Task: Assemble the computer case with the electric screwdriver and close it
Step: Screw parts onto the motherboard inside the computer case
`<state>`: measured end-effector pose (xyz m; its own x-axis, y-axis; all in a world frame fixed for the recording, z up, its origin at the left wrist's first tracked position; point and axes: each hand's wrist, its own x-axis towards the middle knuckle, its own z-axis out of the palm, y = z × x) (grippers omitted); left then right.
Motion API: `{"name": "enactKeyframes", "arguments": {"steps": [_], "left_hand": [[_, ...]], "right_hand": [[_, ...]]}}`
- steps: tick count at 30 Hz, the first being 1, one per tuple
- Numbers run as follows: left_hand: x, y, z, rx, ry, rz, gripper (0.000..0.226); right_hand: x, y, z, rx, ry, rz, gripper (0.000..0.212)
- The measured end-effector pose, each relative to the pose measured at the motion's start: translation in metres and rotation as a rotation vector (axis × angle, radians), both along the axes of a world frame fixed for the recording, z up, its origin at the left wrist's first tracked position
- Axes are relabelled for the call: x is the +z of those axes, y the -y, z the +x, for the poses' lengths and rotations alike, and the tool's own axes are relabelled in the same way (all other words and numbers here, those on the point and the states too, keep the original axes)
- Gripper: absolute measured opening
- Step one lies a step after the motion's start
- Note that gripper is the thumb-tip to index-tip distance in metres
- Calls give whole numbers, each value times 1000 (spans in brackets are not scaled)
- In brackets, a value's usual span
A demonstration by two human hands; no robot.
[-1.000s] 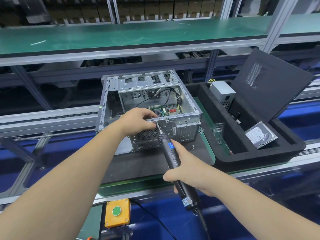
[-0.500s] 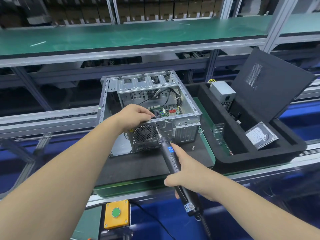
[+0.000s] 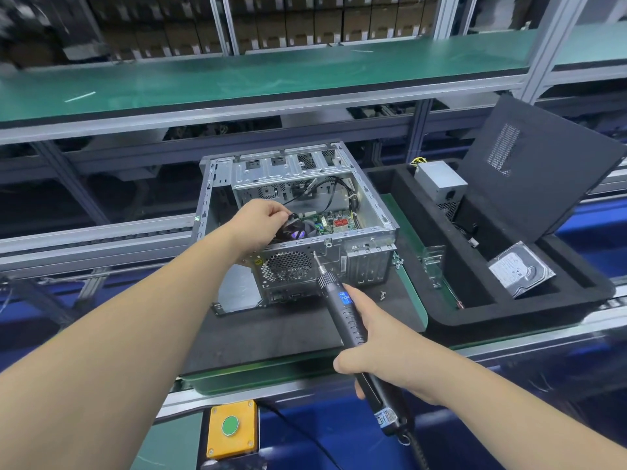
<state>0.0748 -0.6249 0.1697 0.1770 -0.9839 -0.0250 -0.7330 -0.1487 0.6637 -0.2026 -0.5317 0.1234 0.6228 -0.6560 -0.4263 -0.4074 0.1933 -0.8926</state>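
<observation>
An open silver computer case (image 3: 369,195) lies on a dark mat with its rear panel toward me and the green motherboard (image 3: 334,221) showing inside. My left hand (image 3: 259,222) reaches over the rear edge into the case, fingers curled round a black fan (image 3: 298,230) just behind the grille. My right hand (image 3: 376,354) grips the black electric screwdriver (image 3: 342,308), index finger stretched along its body. Its bit touches the rear panel right of the round fan grille (image 3: 288,266). The black side panel (image 3: 529,167) leans upright at the right.
A black foam tray (image 3: 509,320) to the right holds a silver power supply (image 3: 439,181) and a hard drive (image 3: 520,273). Loose screws (image 3: 383,295) lie on the mat beside the case. A yellow box with a green button (image 3: 232,427) sits at the near edge. A green shelf runs above.
My left hand has moved from the case's rear top edge down into the case onto the fan. The screwdriver bit has dropped from the top edge to beside the grille.
</observation>
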Motion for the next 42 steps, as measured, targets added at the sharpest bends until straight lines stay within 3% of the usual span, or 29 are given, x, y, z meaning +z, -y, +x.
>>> {"name": "enactKeyframes", "arguments": {"steps": [18, 27, 42], "left_hand": [[9, 10, -18, -204, 200, 97, 23], [-5, 5, -11, -218, 52, 115, 23], [-8, 2, -6, -213, -41, 92, 20]], "right_hand": [[3, -4, -3, 1, -5, -5, 110], [4, -4, 1, 3, 6, 6, 109], [1, -1, 10, 3, -18, -67, 106]]}}
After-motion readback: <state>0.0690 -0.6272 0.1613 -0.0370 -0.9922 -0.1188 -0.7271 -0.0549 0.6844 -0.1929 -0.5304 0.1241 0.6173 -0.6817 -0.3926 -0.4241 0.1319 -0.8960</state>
